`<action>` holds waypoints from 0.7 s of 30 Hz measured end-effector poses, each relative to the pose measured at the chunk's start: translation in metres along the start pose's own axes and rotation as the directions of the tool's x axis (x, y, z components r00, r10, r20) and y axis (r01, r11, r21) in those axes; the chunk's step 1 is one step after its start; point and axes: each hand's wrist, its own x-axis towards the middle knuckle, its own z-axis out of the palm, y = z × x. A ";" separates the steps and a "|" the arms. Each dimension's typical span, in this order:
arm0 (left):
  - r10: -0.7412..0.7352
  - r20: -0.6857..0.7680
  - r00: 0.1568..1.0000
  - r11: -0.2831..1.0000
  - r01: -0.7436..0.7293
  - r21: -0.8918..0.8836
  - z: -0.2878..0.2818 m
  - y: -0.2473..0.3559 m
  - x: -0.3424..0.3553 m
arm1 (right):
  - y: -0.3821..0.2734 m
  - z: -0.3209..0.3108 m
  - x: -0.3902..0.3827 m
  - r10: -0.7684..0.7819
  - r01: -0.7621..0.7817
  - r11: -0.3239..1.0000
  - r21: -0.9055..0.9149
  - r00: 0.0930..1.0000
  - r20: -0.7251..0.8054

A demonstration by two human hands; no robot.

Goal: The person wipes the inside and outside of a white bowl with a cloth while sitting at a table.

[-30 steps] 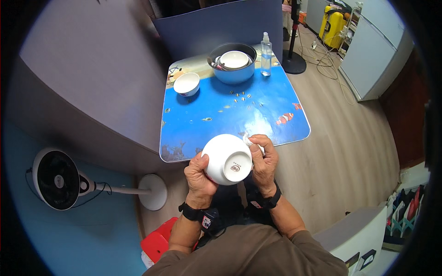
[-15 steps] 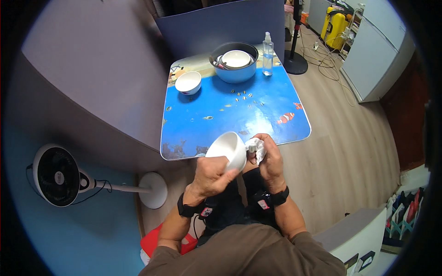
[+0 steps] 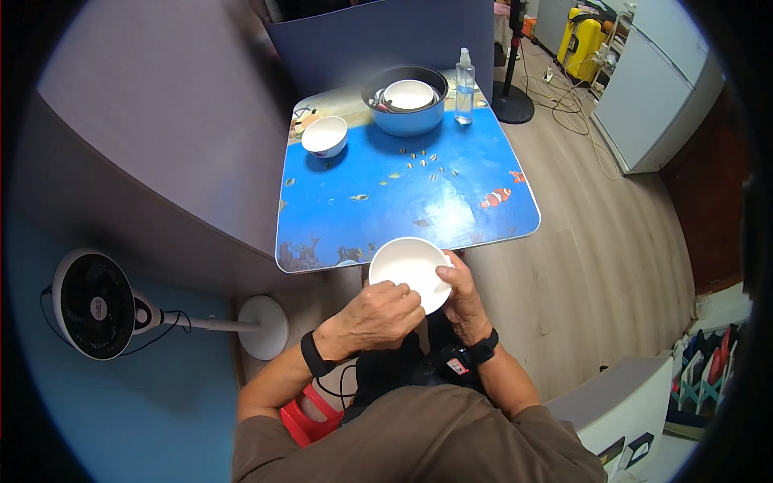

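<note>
A white bowl (image 3: 412, 270) is held tilted over my lap, just off the near edge of the table, with its inside showing. My left hand (image 3: 378, 315) is closed at the bowl's near-left rim, fingers curled over it and fingertips partly hidden. My right hand (image 3: 462, 295) grips the right side, thumb over the rim and the other fingers out of sight behind. A sliver of white cloth or tissue (image 3: 448, 259) appears to show by the right fingers; most of it is hidden.
On the sea-patterned table (image 3: 346, 225) stand another white bowl (image 3: 325, 137), a blue pot (image 3: 407, 122) with bowls inside and a clear spray bottle (image 3: 465, 88). A white fan (image 3: 98, 306) is at left, a red stool (image 3: 310, 414) below it. Cables (image 3: 576, 113) lie on the floor.
The bowl has turned so its inside faces up more, and shifted slightly right. My right hand has gone from holding the crumpled white cloth beside it to gripping its rim. My left wrist has turned.
</note>
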 end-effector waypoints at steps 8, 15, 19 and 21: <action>-0.887 -0.044 0.459 0.098 0.094 -0.991 0.026 -0.004 -0.026 | -0.008 0.015 -0.001 -0.180 0.180 0.984 -0.007 0.978 -0.108; -0.749 0.363 0.555 -0.645 -0.482 -0.594 0.054 0.011 -0.035 | 0.004 0.019 0.002 -0.150 0.150 0.963 -0.222 0.988 0.017; -0.806 0.369 0.463 -0.580 -0.496 -0.646 0.048 0.012 -0.035 | 0.010 0.024 0.002 -0.131 0.133 0.933 -0.335 0.991 0.030; -0.816 0.365 0.448 -0.569 -0.514 -0.642 0.047 0.011 -0.037 | 0.010 0.025 0.003 -0.129 0.134 0.909 -0.394 0.991 0.041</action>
